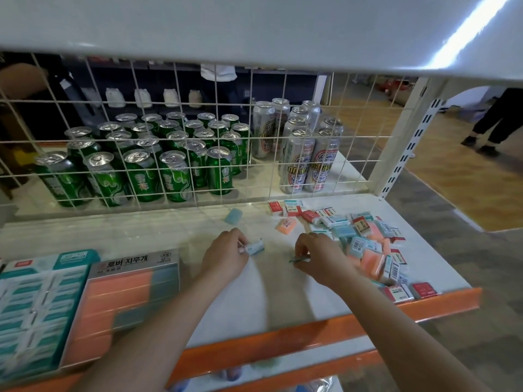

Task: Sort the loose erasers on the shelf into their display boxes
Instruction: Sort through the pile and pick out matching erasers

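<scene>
A heap of loose erasers [368, 239] in orange, teal, white and red wrappers lies on the right of the white shelf [268, 295]. My left hand [226, 257] pinches a white-and-teal wrapped eraser [254, 247] just above the shelf. My right hand [319, 258] rests at the heap's left edge, its fingers curled round a thin flat teal-edged eraser [298, 260]. Two display boxes stand at the left: a teal one [31, 306] filled with white-and-teal erasers, and a box [124, 301] holding orange and grey-teal erasers.
A lone blue eraser [233, 216] and an orange one [285, 225] lie behind my hands. A wire grid [175, 154] closes the back, with green cans [147, 165] and silver cans [300, 154] beyond. The shelf's orange front edge [283, 343] is near. A person's legs [492, 123] stand far right.
</scene>
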The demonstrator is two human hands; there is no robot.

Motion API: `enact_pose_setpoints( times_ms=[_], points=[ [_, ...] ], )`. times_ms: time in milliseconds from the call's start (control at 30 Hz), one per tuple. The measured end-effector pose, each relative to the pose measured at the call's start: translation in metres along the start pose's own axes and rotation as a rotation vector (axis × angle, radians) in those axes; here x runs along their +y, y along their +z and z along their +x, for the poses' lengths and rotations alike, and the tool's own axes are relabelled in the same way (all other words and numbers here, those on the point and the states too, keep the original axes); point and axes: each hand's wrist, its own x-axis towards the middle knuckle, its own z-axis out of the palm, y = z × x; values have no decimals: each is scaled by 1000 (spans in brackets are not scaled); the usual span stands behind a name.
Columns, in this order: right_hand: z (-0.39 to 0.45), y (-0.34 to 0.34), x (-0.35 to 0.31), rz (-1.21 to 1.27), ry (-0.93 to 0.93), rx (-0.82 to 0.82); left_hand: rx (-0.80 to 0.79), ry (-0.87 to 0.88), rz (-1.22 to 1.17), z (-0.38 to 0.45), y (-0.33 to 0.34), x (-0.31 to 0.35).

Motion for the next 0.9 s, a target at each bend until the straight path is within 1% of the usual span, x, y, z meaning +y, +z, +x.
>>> enact_pose_setpoints(
  times_ms=[100, 200, 433, 533, 600, 767, 900],
  points=[
    [-8, 1, 2, 57, -6, -15, -47, 61, -22, -10, 3, -2],
    [-16, 3, 6, 31, 8, -43, -48, 73, -43, -17, 6, -7],
    [-22, 0, 6, 86, 97, -25, -32, 31, -33, -18, 7, -11],
    [-22, -1, 4, 96, 113, -58, -35, 14, 5, -18, 8, -7],
    [-20, 2, 2, 88, 90, -95, -30, -5, 9, -19, 9, -4],
    [-16, 9, -2, 20, 66, -144, -14, -22, -46, -22, 9, -2],
    [-14, 9, -5, 95, 90, -87, -17, -52, -137, -25, 8, 0]
  ],
)
